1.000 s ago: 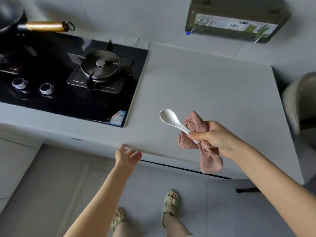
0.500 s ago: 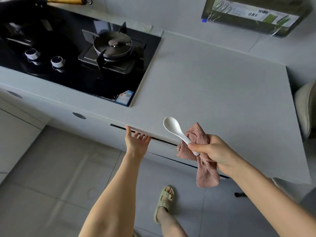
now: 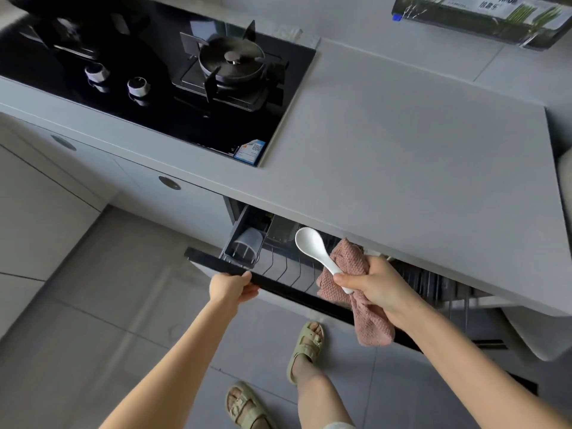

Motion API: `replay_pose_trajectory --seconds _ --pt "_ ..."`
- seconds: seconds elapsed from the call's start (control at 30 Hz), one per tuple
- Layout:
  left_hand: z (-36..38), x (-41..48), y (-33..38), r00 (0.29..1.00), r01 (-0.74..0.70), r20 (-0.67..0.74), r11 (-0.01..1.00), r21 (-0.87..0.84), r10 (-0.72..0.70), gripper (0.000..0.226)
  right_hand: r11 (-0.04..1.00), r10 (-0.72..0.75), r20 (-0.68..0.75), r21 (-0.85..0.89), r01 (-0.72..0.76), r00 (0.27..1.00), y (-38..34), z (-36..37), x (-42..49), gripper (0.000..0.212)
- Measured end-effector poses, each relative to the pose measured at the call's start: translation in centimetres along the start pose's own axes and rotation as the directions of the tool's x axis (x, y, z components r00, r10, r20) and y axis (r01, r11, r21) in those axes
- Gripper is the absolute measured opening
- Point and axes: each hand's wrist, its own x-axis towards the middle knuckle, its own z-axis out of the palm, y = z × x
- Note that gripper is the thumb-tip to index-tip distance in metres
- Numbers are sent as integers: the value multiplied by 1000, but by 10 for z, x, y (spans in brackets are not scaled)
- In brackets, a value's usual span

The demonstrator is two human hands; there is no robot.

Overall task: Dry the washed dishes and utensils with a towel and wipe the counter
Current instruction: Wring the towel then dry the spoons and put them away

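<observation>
My right hand [image 3: 379, 286] holds a white ceramic spoon [image 3: 312, 249] by its handle together with a bunched pink towel [image 3: 362, 295], whose end hangs below the fist. The spoon's bowl points up and left, above a pulled-out drawer [image 3: 278, 284] under the grey counter [image 3: 402, 156]. My left hand [image 3: 232, 286] grips the drawer's dark front edge. Inside the drawer I see a wire dish rack [image 3: 288, 267] and a black utensil holder [image 3: 244, 243] at its left end.
A black gas hob [image 3: 173, 75] with two knobs fills the counter's left part. A shelf with a wrapped box [image 3: 483, 17] hangs on the wall at top right. A pale chair [image 3: 551, 335] stands at the right. My sandalled feet [image 3: 306, 345] are on the tiled floor.
My left hand went from under the counter edge to gripping the drawer front, and the drawer has slid out. My right hand with spoon and towel has lowered toward the open drawer.
</observation>
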Motion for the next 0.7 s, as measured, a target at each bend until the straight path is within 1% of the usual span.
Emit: replay_pose_trajectory --seconds 0.07,0.13,0.2,0.27,0.33,0.37,0.4,0.43,0.47,0.5,0.53,0.57,0.6,0.7 --pt "-19 -10 -9 1000 8 26 987 160 -12 17 999 29 17 -28 -28 999 5 10 2 13" --pt "-36 -18 -15 999 7 48 939 344 -25 23 998 62 46 -23 -61 997 11 21 4 10" --pt "-51 -25 -22 997 22 58 876 482 -57 30 995 101 43 8 -101 994 17 34 7 8" --pt "-63 -28 -28 980 82 99 806 586 -171 41 988 137 21 62 -138 990 22 46 13 6" --pt "-71 -31 -23 920 155 182 747 646 -348 56 981 166 16 103 -167 986 26 61 20 8" --pt "-71 -33 -15 896 170 217 750 639 -387 58 975 180 15 127 -181 983 28 69 25 8" --pt "-68 -35 -3 891 170 241 774 609 -386 56 969 195 8 156 -194 981 30 77 30 7" --pt "-63 -36 9 907 147 251 812 565 -339 53 961 209 4 185 -206 978 32 84 35 10" --pt "-54 -35 18 947 69 236 855 514 -218 47 956 220 5 198 -216 976 34 91 40 14" --pt "-45 -30 22 978 -41 199 881 472 -61 38 954 224 15 202 -222 974 36 98 43 15" --pt "-34 -26 26 984 -137 167 888 440 69 32 952 224 30 206 -225 974 37 105 46 15" --pt "-23 -22 27 980 -178 150 899 401 127 30 950 221 44 215 -226 974 38 111 49 15" --pt "-13 -17 26 981 -172 150 920 352 126 28 950 217 50 218 -223 975 39 116 51 14" --pt "10 1 21 992 -28 126 992 121 12 14 969 179 19 167 -179 984 42 125 61 10"
